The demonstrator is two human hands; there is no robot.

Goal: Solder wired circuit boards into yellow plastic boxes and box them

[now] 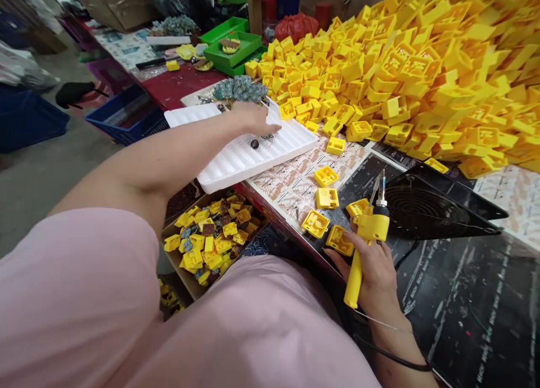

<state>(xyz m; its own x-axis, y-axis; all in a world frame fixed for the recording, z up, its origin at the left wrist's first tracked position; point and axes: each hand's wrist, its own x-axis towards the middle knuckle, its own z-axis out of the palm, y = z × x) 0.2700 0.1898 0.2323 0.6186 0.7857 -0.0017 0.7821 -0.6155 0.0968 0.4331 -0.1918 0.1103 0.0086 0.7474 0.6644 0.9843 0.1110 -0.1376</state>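
My left hand (pixel 250 119) reaches over a white ribbed foam tray (pixel 236 163), beside a heap of grey-blue electronic parts (pixel 240 89). Its fingers are bent and partly hidden, with a thin wire and a small round black part (pixel 254 144) just below them; what they grip I cannot make out. In my right hand (pixel 375 270) is a yellow soldering gun (pixel 372 228), its metal tip pointing up and away. Several small open yellow plastic cases (pixel 315 224) lie on the bench by that hand, one (pixel 340 240) close to its fingertips.
A large pile of yellow cases (pixel 379 84) covers the back right. A black fan-like guard (pixel 417 208) lies right of the soldering gun. Green trays (pixel 236 48) stand behind the foam tray. Below the bench edge is a carton of filled yellow cases (pixel 211 236).
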